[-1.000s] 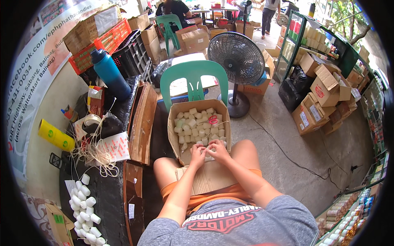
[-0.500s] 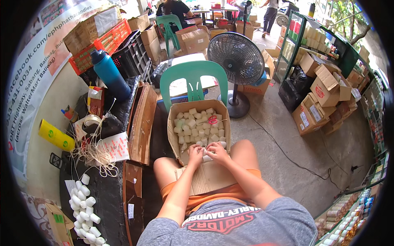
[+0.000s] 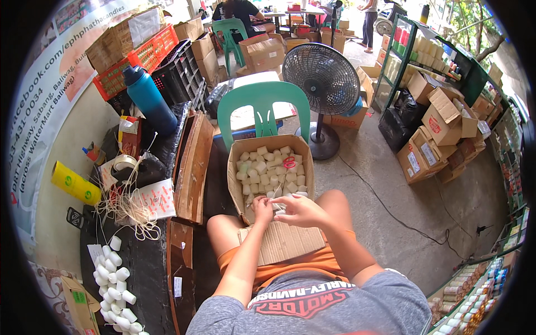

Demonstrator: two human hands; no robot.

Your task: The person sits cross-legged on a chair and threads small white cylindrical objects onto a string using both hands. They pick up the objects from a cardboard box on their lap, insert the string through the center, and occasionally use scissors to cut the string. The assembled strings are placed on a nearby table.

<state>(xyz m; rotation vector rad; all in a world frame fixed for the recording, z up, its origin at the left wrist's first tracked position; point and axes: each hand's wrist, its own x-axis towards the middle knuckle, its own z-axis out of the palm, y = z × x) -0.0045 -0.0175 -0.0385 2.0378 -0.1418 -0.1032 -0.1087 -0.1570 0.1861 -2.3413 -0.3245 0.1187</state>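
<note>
My left hand (image 3: 262, 210) is closed in a pinch, over the near edge of a cardboard box, with a thin white wick (image 3: 277, 191) rising at its fingertips. Close beside it, my right hand (image 3: 301, 211) is lifted, its thumb and fingers apart and pointing at the left hand. Something small and white shows between the two hands, too covered to make out fully. The cardboard box (image 3: 233, 180) holds many short whitish candles (image 3: 262, 167). Red-handled scissors (image 3: 288, 162) lie on top of them. A flat cardboard piece (image 3: 290, 243) rests across my lap.
The box sits on a green plastic chair (image 3: 226, 114), with a black fan (image 3: 321, 78) behind it. On my left, a black-covered table (image 3: 148, 268) bears white candles (image 3: 114, 279), tangled string (image 3: 134, 209), tape (image 3: 124, 163) and a blue bottle (image 3: 148, 100). Cardboard boxes (image 3: 427, 156) stand right.
My right hand has opened and risen slightly from the pinch beside my left hand. The left hand has shifted a little left. A person in the background has moved slightly.
</note>
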